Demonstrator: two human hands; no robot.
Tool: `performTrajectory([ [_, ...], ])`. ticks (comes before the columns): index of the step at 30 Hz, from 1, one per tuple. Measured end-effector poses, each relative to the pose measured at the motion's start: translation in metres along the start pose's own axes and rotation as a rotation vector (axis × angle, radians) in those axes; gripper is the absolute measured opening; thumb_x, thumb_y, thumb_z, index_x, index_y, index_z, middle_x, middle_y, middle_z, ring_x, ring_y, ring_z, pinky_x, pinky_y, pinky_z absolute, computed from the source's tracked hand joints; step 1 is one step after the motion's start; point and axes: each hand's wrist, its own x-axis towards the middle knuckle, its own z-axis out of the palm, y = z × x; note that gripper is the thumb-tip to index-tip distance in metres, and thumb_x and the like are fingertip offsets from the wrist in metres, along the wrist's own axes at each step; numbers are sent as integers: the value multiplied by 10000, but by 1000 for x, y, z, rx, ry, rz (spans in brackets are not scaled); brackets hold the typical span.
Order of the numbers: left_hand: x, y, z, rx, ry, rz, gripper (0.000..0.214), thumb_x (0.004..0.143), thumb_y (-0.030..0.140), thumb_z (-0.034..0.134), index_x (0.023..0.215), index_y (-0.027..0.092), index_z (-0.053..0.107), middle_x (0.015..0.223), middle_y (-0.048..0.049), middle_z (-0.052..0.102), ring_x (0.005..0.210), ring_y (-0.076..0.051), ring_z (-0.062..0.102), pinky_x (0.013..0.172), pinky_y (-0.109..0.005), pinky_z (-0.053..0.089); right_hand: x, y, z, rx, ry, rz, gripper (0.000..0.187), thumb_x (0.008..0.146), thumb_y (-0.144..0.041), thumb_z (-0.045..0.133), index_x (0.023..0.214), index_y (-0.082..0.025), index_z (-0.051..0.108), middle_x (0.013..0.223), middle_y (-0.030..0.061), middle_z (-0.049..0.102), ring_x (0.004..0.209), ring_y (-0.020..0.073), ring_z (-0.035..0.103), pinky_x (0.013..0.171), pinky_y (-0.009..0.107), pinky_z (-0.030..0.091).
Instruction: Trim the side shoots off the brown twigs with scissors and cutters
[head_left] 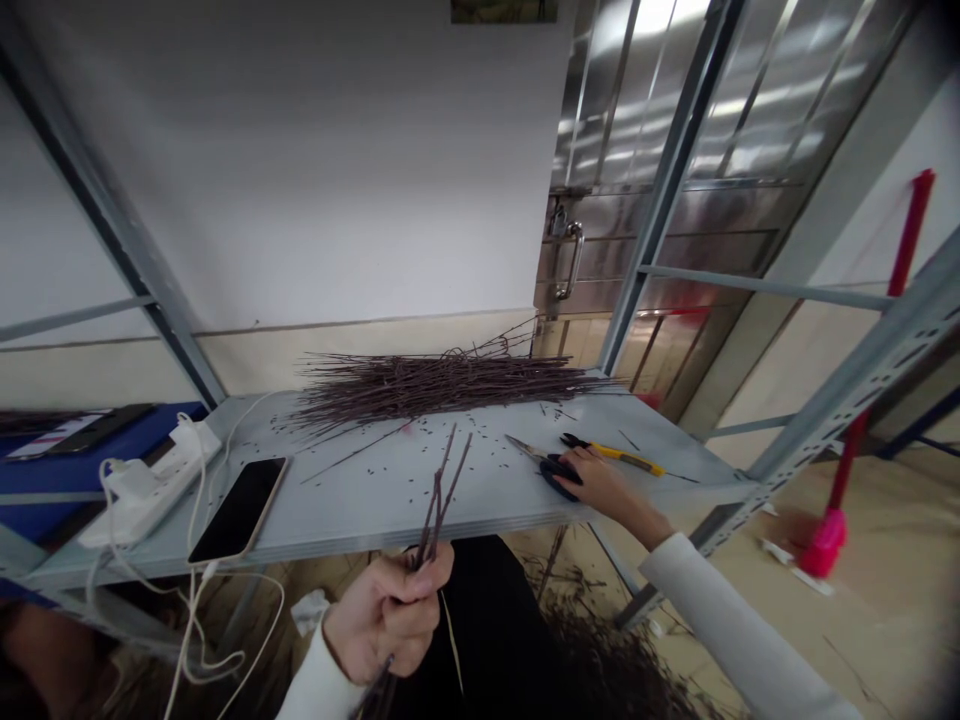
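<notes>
While the left hand (386, 615) closes in a firm fist around a small bunch of thin dark twigs (433, 505), it stays off the shelf, just below the front edge of the grey metal shelf (487, 500). The twigs stand tilted through the fist, their tips rising over that edge and their lower ends poking down past the hand. The right hand (600, 490) rests on the shelf near its right end, its fingers curled narrowly over the dark handles of a pair of scissors (559, 475), whose blades point left. A yellow-handled tool (619, 456) lies just beside those fingers. A broad strip of shelf, dotted with small twig bits, separates the hands from a long heap of loose twigs (442, 387) lying along the back edge. Further left, a black phone (238, 510) and a white power strip (150, 485) with tangled white cords (191, 590) sit near the shelf's left end. An upright metal shelf post (675, 190) stands to the right, a steel door (637, 150) lies beyond it, and more twigs (600, 650) lie heaped on the floor below.
</notes>
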Motion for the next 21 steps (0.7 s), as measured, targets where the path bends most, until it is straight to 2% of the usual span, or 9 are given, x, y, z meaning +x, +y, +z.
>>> performTrajectory([
  [3, 3, 2, 17, 164, 182, 40, 271, 742, 288, 703, 646, 201, 465, 360, 126, 256, 279, -22, 77, 268, -138, 101, 6, 1, -3, 71, -19, 34, 105, 762, -214, 629, 839, -143, 636, 883, 123, 696, 856, 258, 640, 810, 333, 470],
  [5, 4, 2, 30, 280, 406, 156, 273, 777, 355, 702, 702, 188, 500, 415, 131, 232, 348, -20, 56, 313, -121, 101, 9, -1, -6, 134, -12, 56, 112, 721, -182, 638, 826, -143, 631, 845, 113, 702, 795, 245, 654, 760, 313, 482],
  [8, 4, -1, 42, 394, 612, 316, 312, 767, 433, 708, 752, 185, 519, 449, 136, 215, 394, -22, 31, 345, -130, 73, 10, -9, -12, 241, 47, 84, 154, 686, -185, 644, 835, -170, 609, 838, 82, 704, 790, 233, 660, 750, 306, 490],
  [11, 4, -3, 44, 492, 677, 356, 340, 763, 489, 692, 780, 188, 533, 440, 138, 210, 396, -27, 44, 355, -145, 66, 6, -25, -18, 364, 165, 108, 178, 736, -267, 622, 881, -187, 556, 849, 75, 687, 798, 220, 654, 749, 315, 503],
  [15, 6, -3, 42, 543, 671, 326, 368, 762, 532, 671, 779, 198, 518, 421, 145, 195, 380, -27, 42, 349, -159, 59, -1, -58, -29, 506, 314, 80, 310, 786, -452, 608, 912, -207, 466, 841, 56, 633, 765, 194, 620, 725, 314, 510],
  [18, 6, -2, 44, 547, 664, 317, 373, 759, 538, 669, 766, 201, 509, 411, 146, 198, 366, -24, 43, 343, -164, 55, -6, -86, -42, 652, 440, -56, 372, 766, -487, 651, 912, -224, 433, 829, 21, 570, 726, 173, 570, 675, 303, 500],
  [21, 6, -1, 49, 540, 672, 302, 374, 755, 531, 677, 750, 199, 505, 414, 145, 200, 369, -23, 42, 347, -160, 56, -11, -106, -54, 768, 557, -261, 350, 765, -387, 686, 930, -238, 416, 812, -5, 499, 679, 159, 504, 631, 297, 475],
])
